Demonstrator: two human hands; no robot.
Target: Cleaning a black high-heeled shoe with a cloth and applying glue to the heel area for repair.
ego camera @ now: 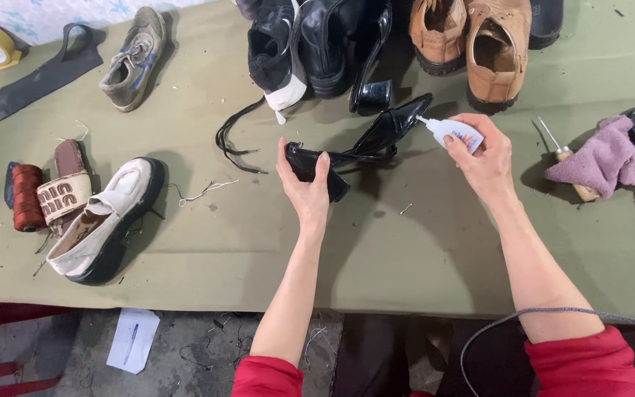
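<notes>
A black patent slingback shoe (376,140) lies on its side in the middle of the olive table cover (406,250). My left hand (304,187) grips its heel end, thumb over the black heel. My right hand (485,158) holds a small white glue bottle (456,134). The bottle's pointed nozzle touches the shoe near its toe end.
Black shoes (310,44) and tan shoes (472,40) stand at the back. A white and black loafer (108,220), a red thread spool (27,197) and a grey sneaker (132,59) sit left. A pink cloth (608,158) over an awl lies right. Black laces (233,140) lie loose.
</notes>
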